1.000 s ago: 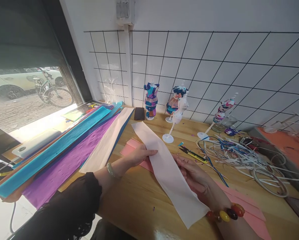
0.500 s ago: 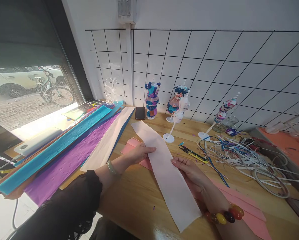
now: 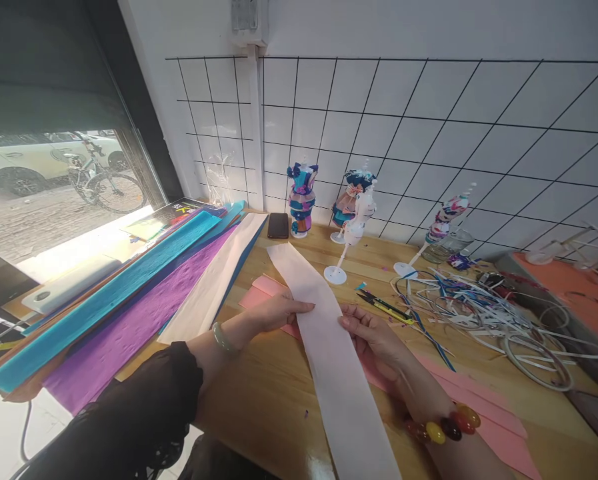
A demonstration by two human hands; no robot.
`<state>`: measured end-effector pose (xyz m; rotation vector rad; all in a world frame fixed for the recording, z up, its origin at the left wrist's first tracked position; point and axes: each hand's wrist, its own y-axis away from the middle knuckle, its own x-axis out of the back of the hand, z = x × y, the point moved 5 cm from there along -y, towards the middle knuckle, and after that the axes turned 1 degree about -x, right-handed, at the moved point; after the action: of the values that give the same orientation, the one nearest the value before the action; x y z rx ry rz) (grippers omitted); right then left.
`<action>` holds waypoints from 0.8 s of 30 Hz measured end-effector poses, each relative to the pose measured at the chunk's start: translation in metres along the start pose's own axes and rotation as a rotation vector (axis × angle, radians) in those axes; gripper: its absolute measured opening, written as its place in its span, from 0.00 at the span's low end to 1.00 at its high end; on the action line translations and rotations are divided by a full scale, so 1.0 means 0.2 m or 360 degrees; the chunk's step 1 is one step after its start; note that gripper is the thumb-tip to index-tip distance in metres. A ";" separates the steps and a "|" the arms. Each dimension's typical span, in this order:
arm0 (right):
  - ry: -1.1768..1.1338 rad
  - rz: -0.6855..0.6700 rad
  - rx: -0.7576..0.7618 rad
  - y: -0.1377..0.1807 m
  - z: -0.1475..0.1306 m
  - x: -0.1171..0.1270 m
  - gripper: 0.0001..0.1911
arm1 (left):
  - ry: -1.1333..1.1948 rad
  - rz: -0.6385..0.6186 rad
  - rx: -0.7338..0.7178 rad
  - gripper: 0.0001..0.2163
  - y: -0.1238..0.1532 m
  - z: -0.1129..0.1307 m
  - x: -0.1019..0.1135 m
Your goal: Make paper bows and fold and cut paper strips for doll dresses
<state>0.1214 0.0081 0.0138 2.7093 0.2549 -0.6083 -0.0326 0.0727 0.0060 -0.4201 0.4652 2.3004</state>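
A long pale pink paper strip (image 3: 336,360) slants across the middle of the head view, held between both hands above the table. My left hand (image 3: 281,310) pinches its left edge, thumb on top. Opposite, my right hand (image 3: 371,333) grips the right edge between thumb and fingers; some of those fingertips are hidden. Beneath the strip and my hands lies darker pink folded paper (image 3: 479,397), which comes out on both sides. Just right of the strip rests a yellow-and-black cutter (image 3: 386,307), beside a dark pointed tool.
Small dress forms, one a bare white form (image 3: 359,223), stand along the gridded wall. A black phone (image 3: 279,225) lies near them. Blue, purple and cream paper sheets (image 3: 143,320) cover the left side. To the right is a tangled heap of strips and cords (image 3: 479,320).
The strip's near end has dropped toward me and out of the bottom of the view. Both hands keep their hold in nearly the same place, and the view has shifted slightly.
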 end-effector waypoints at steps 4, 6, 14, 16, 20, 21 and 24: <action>0.0007 0.0072 0.0023 -0.02 0.02 0.06 0.17 | -0.0172 -0.0098 0.0118 0.21 0.01 -0.03 -0.01; 0.0024 0.0099 0.0029 -0.03 0.02 0.08 0.16 | -0.0197 -0.0107 0.0117 0.22 0.02 -0.03 -0.01; 0.0041 0.0074 0.0058 -0.02 0.00 0.03 0.15 | -0.0317 -0.0143 0.0095 0.25 0.03 -0.02 -0.03; 0.0031 0.0038 0.0067 -0.01 0.00 0.00 0.16 | -0.0369 -0.0186 0.0094 0.24 0.03 -0.03 -0.04; 0.0029 0.0046 0.0067 -0.01 0.00 0.01 0.14 | -0.0394 -0.0249 0.0065 0.22 0.03 -0.04 -0.05; 0.0039 0.0062 0.0063 -0.01 0.00 0.02 0.14 | -0.0391 -0.0250 0.0061 0.23 0.03 -0.04 -0.06; 0.0073 0.0099 0.0058 -0.02 0.00 0.04 0.14 | -0.0380 -0.0270 0.0052 0.24 0.03 -0.03 -0.07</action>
<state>0.1277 0.0118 0.0097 2.7573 0.1718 -0.5386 -0.0276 0.0582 0.0082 -0.1588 0.3343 2.1412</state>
